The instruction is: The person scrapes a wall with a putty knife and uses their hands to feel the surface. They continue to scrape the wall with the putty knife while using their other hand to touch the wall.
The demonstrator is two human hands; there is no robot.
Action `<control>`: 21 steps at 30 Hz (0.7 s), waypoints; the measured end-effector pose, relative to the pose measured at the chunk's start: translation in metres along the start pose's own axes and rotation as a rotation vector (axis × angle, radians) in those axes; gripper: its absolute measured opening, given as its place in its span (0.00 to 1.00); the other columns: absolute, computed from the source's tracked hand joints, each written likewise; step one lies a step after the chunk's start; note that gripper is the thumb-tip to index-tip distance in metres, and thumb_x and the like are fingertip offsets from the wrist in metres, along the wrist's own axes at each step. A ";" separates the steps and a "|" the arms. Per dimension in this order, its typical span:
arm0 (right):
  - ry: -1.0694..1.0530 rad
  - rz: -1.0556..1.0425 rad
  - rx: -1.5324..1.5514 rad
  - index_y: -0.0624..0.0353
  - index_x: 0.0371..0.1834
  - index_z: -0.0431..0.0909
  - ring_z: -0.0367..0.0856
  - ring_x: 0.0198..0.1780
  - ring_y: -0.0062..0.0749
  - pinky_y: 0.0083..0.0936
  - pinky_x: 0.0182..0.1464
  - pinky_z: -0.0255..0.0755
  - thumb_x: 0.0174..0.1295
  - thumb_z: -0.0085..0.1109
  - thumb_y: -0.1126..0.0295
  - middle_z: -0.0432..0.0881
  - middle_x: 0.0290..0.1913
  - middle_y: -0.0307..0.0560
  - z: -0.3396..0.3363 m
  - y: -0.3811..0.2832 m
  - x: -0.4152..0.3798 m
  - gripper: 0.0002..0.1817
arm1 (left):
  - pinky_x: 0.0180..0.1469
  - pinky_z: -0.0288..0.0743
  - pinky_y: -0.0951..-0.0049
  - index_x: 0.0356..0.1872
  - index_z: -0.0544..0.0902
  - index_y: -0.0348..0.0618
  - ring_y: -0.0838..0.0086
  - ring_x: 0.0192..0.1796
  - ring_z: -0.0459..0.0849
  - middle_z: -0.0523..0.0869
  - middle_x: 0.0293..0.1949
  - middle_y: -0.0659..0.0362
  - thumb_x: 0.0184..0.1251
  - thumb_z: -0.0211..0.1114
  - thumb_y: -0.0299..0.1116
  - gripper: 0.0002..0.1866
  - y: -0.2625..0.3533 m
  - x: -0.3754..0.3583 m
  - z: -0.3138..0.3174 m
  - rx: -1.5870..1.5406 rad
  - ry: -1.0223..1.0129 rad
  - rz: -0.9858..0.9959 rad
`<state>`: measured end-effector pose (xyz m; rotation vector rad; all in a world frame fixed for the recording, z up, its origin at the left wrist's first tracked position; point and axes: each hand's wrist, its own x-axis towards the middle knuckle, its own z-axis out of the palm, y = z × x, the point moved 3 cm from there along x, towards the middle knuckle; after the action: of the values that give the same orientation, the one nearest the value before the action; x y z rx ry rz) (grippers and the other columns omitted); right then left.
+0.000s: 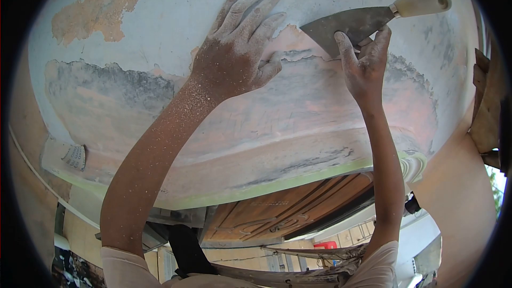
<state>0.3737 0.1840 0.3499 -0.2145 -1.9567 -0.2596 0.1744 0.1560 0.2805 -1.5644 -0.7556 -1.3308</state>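
A putty knife [354, 23] with a wide dark blade and a pale handle lies against the peeling painted surface [176, 16]. My right hand [367, 61] grips it by the blade, thumb on the near side, while the handle points up to the right. The blade's left corner is at the edge of a bare peach patch. Palm toward the surface, my left hand [237, 42] is raised to the left of the blade with its fingers stretched out. White dust and flakes coat this hand and its forearm.
A curled piece of sandpaper [74, 156] rests at the lower left of the surface. A bare peach patch [98, 13] shows at the upper left. Below are a carved wooden door [288, 210], a pole bundle [298, 276] and a red object [325, 245].
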 end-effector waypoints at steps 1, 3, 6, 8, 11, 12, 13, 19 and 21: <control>-0.052 0.038 0.023 0.63 0.55 0.57 0.82 0.36 0.25 0.16 0.34 0.74 0.61 0.60 0.78 0.81 0.36 0.49 0.003 -0.005 -0.004 0.24 | 0.72 0.54 0.50 0.57 0.73 0.46 0.58 0.69 0.64 0.68 0.66 0.55 0.51 0.66 0.38 0.28 0.000 0.000 0.000 0.001 0.000 -0.002; -0.048 0.041 0.026 0.63 0.56 0.57 0.82 0.37 0.25 0.16 0.33 0.74 0.61 0.60 0.77 0.81 0.36 0.50 0.004 -0.007 -0.004 0.25 | 0.72 0.54 0.50 0.57 0.74 0.46 0.58 0.69 0.64 0.69 0.66 0.55 0.51 0.66 0.38 0.28 -0.001 0.000 0.001 0.005 -0.003 0.002; 0.051 -0.056 0.009 0.63 0.59 0.55 0.82 0.37 0.24 0.16 0.34 0.74 0.61 0.59 0.77 0.82 0.38 0.51 0.001 0.001 0.002 0.27 | 0.72 0.54 0.50 0.56 0.74 0.46 0.58 0.68 0.64 0.69 0.66 0.55 0.52 0.65 0.39 0.28 0.000 0.000 0.000 0.010 -0.002 0.006; -0.050 -0.004 -0.016 0.63 0.60 0.54 0.82 0.37 0.23 0.16 0.35 0.74 0.62 0.59 0.77 0.82 0.38 0.51 0.005 -0.005 -0.004 0.28 | 0.72 0.54 0.50 0.56 0.74 0.46 0.58 0.68 0.64 0.69 0.66 0.55 0.52 0.65 0.39 0.27 0.000 -0.001 0.000 0.000 -0.004 0.003; -0.037 0.032 -0.020 0.62 0.62 0.53 0.82 0.36 0.23 0.16 0.35 0.74 0.62 0.59 0.77 0.83 0.35 0.50 0.005 -0.003 -0.004 0.30 | 0.72 0.54 0.50 0.56 0.74 0.46 0.58 0.68 0.64 0.69 0.66 0.55 0.52 0.65 0.39 0.27 -0.001 0.000 0.000 0.004 0.002 0.010; -0.027 0.034 0.012 0.62 0.63 0.53 0.82 0.36 0.22 0.16 0.34 0.74 0.62 0.59 0.77 0.83 0.35 0.50 0.006 -0.001 -0.004 0.30 | 0.71 0.54 0.50 0.56 0.74 0.46 0.58 0.68 0.64 0.69 0.66 0.55 0.52 0.65 0.39 0.27 -0.001 -0.001 0.000 0.008 0.005 0.006; -0.019 0.034 0.044 0.62 0.64 0.52 0.82 0.36 0.22 0.16 0.34 0.73 0.62 0.59 0.77 0.83 0.35 0.50 0.005 0.000 -0.003 0.31 | 0.71 0.54 0.50 0.56 0.74 0.46 0.58 0.68 0.64 0.69 0.66 0.55 0.52 0.65 0.39 0.28 0.000 -0.002 0.001 0.007 0.004 0.003; 0.001 0.030 0.038 0.63 0.58 0.55 0.82 0.36 0.24 0.15 0.32 0.73 0.62 0.59 0.77 0.83 0.33 0.52 0.006 -0.006 0.002 0.26 | 0.72 0.54 0.50 0.57 0.73 0.45 0.59 0.68 0.64 0.69 0.66 0.55 0.52 0.65 0.39 0.28 0.000 -0.002 -0.001 -0.002 0.005 0.008; -0.065 0.005 0.003 0.63 0.55 0.56 0.83 0.36 0.25 0.15 0.32 0.73 0.62 0.59 0.77 0.83 0.34 0.52 0.009 -0.008 0.000 0.24 | 0.72 0.54 0.51 0.58 0.73 0.45 0.59 0.68 0.65 0.69 0.66 0.56 0.51 0.66 0.39 0.29 0.000 -0.001 -0.002 -0.004 0.002 0.001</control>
<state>0.3636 0.1787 0.3458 -0.2288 -2.0204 -0.2491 0.1729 0.1543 0.2792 -1.5656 -0.7509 -1.3335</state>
